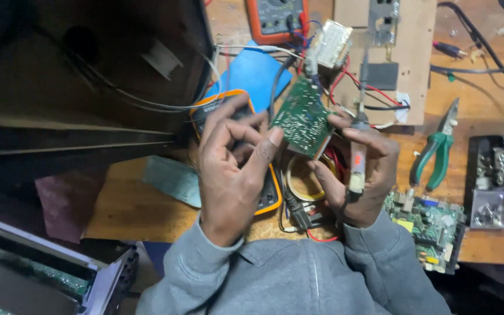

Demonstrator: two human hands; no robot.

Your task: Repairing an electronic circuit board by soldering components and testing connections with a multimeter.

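Left hand [231, 169]: grip pinched on the lower edge of a small green circuit board [302, 118], flat, rectangular, speckled with solder points, held tilted above the wooden worktop [147, 207]. Right hand [361, 175]: fingers wrapped round a soldering iron [357, 149], slim pale handle, dark metal shaft pointing up beside the board's right edge. Under the hands, an orange-cased multimeter [228, 105] and a yellow tape ring [304, 181]. Green-handled pliers [436, 154] lie to the right, near a second populated board [430, 224].

pliers [438, 153] right, multimeter [237, 151] under hands, bare wood between
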